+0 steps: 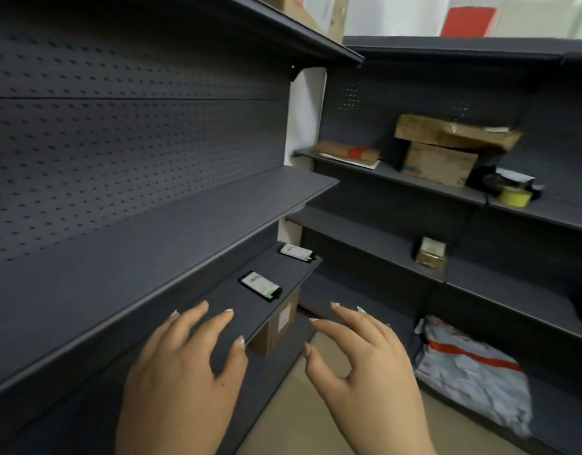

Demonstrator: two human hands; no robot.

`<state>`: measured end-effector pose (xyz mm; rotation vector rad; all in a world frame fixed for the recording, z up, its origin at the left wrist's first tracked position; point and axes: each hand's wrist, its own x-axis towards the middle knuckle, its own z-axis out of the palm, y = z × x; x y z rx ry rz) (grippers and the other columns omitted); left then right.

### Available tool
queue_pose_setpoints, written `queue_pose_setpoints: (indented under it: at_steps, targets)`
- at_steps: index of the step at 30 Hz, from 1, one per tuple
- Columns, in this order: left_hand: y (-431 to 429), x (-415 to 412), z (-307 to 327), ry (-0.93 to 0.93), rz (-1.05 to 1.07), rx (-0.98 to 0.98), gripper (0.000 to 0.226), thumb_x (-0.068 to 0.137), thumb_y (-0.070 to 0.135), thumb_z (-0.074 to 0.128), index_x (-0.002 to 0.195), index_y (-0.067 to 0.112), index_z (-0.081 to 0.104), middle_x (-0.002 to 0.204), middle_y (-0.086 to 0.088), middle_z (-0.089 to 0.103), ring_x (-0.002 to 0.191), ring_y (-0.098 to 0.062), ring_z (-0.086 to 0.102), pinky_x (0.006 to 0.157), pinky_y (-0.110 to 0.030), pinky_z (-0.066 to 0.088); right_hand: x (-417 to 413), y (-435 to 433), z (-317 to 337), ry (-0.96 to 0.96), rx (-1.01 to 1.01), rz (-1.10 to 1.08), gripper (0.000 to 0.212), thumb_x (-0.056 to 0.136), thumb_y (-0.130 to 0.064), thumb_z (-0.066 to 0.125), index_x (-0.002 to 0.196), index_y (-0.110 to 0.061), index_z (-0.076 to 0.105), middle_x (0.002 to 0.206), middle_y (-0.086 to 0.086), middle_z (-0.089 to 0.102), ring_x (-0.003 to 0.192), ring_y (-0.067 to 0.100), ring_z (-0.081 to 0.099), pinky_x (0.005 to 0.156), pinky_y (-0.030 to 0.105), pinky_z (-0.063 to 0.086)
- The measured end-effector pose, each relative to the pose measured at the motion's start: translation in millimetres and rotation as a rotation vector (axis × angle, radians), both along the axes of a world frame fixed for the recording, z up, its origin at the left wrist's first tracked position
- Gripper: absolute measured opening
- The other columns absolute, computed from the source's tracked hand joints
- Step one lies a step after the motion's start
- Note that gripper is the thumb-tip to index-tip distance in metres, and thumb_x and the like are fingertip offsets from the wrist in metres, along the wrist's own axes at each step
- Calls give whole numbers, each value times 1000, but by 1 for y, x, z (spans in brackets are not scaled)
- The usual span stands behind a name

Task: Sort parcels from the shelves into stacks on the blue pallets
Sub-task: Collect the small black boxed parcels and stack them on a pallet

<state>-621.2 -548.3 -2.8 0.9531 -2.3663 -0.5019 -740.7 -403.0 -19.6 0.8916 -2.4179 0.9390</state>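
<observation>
My left hand (pixel 181 372) and my right hand (pixel 358 362) are both raised in front of a dark grey shelf unit, fingers spread, holding nothing. Just beyond my left fingertips a small black parcel with a white label (pixel 260 286) lies on a low shelf (pixel 237 323). A second small black labelled parcel (pixel 296 251) lies further along the same shelf. Under that shelf stands a brown cardboard box (pixel 276 326), between my two hands.
The right-hand shelf unit holds a flat brown parcel (pixel 347 152), two stacked cardboard boxes (pixel 447 149), a yellow tape roll (pixel 514 196), a small box (pixel 430 252) and a grey and red poly mailer (pixel 470 369) low down. The upper left shelf (pixel 191 221) is bare.
</observation>
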Motion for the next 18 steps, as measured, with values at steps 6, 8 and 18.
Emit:
queue_pose_setpoints:
  at_steps: [6, 8, 18]
  targets:
    - [27, -110, -9, -39, -96, -71, 49, 77, 58, 40, 113, 37, 67, 127, 10, 59, 121, -24, 50, 93, -47, 45, -96, 41, -7, -55, 3, -77, 38, 72, -60, 45, 101, -47, 65, 122, -21, 57, 118, 14, 51, 96, 50, 44]
    - [28, -150, -11, -38, -120, -44, 38, 82, 50, 56, 116, 36, 65, 129, 10, 58, 123, -21, 47, 94, -45, 43, -131, 46, -12, -76, -5, -102, 39, 71, -61, 44, 101, -48, 65, 122, -22, 57, 119, 14, 50, 97, 49, 44]
    - [-1, -363, -5, -2, -165, -126, 43, 78, 47, 52, 114, 31, 67, 124, 5, 61, 117, -26, 54, 86, -46, 48, -330, 20, -2, -58, -1, -132, 42, 71, -62, 42, 104, -47, 64, 124, -23, 55, 120, 10, 47, 101, 48, 41]
